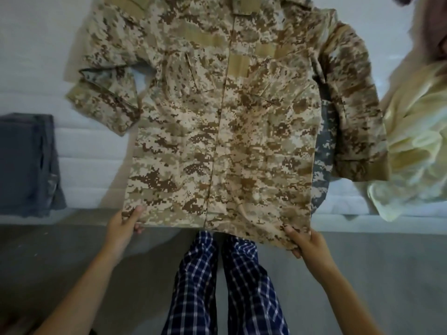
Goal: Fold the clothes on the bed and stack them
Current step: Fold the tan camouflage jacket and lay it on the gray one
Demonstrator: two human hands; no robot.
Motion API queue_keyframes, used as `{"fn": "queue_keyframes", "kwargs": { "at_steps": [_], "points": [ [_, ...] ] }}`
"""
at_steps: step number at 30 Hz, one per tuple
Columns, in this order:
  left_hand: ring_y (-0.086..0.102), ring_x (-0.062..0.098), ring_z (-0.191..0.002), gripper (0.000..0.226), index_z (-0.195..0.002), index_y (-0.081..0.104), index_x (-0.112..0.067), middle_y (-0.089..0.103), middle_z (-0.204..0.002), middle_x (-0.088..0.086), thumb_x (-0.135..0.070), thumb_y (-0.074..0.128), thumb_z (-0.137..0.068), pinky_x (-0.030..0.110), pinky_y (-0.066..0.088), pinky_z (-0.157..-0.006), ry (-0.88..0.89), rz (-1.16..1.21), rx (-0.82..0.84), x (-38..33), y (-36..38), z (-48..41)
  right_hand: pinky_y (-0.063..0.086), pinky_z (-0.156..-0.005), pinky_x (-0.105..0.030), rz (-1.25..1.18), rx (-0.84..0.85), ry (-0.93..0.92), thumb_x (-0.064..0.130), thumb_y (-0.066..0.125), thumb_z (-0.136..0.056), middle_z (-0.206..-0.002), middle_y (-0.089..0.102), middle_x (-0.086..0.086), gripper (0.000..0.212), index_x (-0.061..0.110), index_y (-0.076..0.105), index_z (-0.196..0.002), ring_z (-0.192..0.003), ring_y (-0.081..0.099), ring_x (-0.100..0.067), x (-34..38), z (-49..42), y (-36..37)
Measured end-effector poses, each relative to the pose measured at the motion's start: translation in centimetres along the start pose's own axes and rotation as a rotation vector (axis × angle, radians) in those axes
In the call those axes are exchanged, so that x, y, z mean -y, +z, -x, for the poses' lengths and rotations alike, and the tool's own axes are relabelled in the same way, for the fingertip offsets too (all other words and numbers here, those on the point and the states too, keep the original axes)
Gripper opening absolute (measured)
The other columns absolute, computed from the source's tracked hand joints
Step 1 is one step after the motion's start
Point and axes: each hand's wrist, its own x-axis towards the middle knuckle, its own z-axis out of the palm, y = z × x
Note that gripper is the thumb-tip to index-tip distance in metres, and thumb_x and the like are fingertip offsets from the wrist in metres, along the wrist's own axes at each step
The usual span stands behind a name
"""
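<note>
The fingers [137, 229] of the left hand [123, 226] and those of the right hand [303, 241] are clamped on the near hem of a tan-and-brown digital-camouflage cloth jacket [225, 131]. One hand takes each bottom corner, with the thumb on top of the cloth and the other fingers curled beneath. The jacket lies front-up on the white padded bed [72, 153]. Its long axis runs straight away from the fingers, with the collar at the far end and the hem just over the bed's near edge. Neither hand is nearer; each is already on its own corner, so the coming move looks two-handed, most likely carrying the hem away toward the collar. Both sleeves are out. The one beyond the left fingers is bent back at the elbow. The one beyond the right fingers lies alongside the body, so they may want tucking in first. Between that sleeve and the body, a grey-camouflage garment [323, 151] shows from under the jacket. Well to the left of the left fingers sits a folded slate-grey cloth garment [26, 163], probably the start of the stack. Away to the right of the right fingers lies a crumpled pale-yellow fabric [411, 141]. No basket, box or other container shows. Between the arms are blue checked trousers [217, 274].
</note>
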Motion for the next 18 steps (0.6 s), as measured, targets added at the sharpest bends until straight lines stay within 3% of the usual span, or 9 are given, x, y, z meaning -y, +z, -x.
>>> {"fn": "queue_keyframes", "kwargs": {
  "at_steps": [2,4,6,9,11,14,16,18],
  "points": [
    [0.052,0.01,-0.051,0.018,-0.097,0.065,-0.011,0.062,-0.066,-0.001,-0.027,0.06,-0.091,0.021,0.047,-0.047,0.022,0.048,-0.064,0.2,-0.4,1.1,0.038,-0.058,-0.028,-0.105,-0.013,0.031,0.04,0.07,-0.078,-0.061,0.043,-0.023,0.046,-0.005,0.059,-0.076,-0.051,0.044,-0.033,-0.7,1.1,-0.4],
    [0.051,0.018,-0.059,0.021,-0.097,0.063,-0.009,0.061,-0.069,0.002,-0.029,0.058,-0.093,0.031,0.044,-0.059,0.054,0.016,-0.134,0.4,-0.7,1.8,0.043,-0.058,-0.028,-0.124,-0.019,0.052,0.039,0.072,-0.076,-0.07,0.057,-0.014,0.043,-0.003,0.062,-0.083,-0.06,0.053,-0.026,-1.0,1.8,-0.5],
    [0.057,0.03,-0.075,0.021,-0.097,0.062,-0.001,0.064,-0.082,0.015,-0.021,0.058,-0.093,0.035,0.04,-0.072,0.074,-0.161,-0.186,0.2,-0.7,2.0,0.053,-0.065,-0.031,0.057,-0.018,0.103,0.026,0.069,-0.083,-0.091,0.069,-0.009,0.027,0.005,0.064,-0.099,-0.076,0.065,-0.021,-1.1,1.7,-0.3],
    [0.054,0.045,-0.108,0.037,-0.118,0.054,0.006,0.059,-0.114,0.031,-0.006,0.065,-0.085,0.048,0.043,-0.092,0.096,-0.445,-0.227,-1.7,0.3,1.9,0.05,-0.084,-0.04,0.352,-0.183,0.075,0.01,0.061,-0.089,-0.119,0.058,-0.014,0.037,0.004,0.048,-0.123,-0.104,0.058,-0.029,0.3,0.4,-0.6],
    [0.049,0.045,-0.115,0.052,-0.129,0.048,0.0,0.053,-0.124,0.029,-0.01,0.069,-0.082,0.057,0.041,-0.097,0.219,-0.556,-0.212,-4.0,2.1,2.5,0.045,-0.09,-0.038,0.305,-0.452,-0.066,0.012,0.064,-0.088,-0.125,0.053,-0.014,0.045,0.005,0.044,-0.128,-0.111,0.053,-0.028,2.8,-0.6,-2.1],
    [0.043,0.038,-0.127,0.059,-0.135,0.042,-0.011,0.044,-0.139,0.017,-0.018,0.068,-0.083,0.055,0.034,-0.104,0.486,-0.68,-0.131,-8.1,6.4,3.5,0.043,-0.096,-0.038,0.176,-0.779,-0.273,0.02,0.067,-0.085,-0.128,0.05,-0.011,0.052,0.007,0.042,-0.129,-0.115,0.05,-0.026,8.1,-2.8,-5.7],
    [0.035,0.03,-0.135,0.063,-0.14,0.038,-0.016,0.036,-0.147,0.008,-0.022,0.065,-0.083,0.051,0.028,-0.111,0.608,-0.729,-0.054,-10.8,9.8,3.7,0.04,-0.103,-0.045,0.239,-0.87,-0.288,0.023,0.072,-0.08,-0.132,0.045,-0.015,0.066,0.007,0.037,-0.134,-0.122,0.045,-0.031,11.2,-4.8,-8.1],
    [0.026,0.024,-0.141,0.066,-0.145,0.032,-0.017,0.028,-0.152,0.004,-0.026,0.062,-0.086,0.045,0.018,-0.115,0.681,-0.755,0.01,-13.4,13.3,3.6,0.04,-0.102,-0.044,0.396,-0.845,-0.238,0.025,0.077,-0.075,-0.134,0.045,-0.017,0.077,0.007,0.035,-0.137,-0.123,0.044,-0.034,13.4,-6.6,-10.0]
  ]
}}
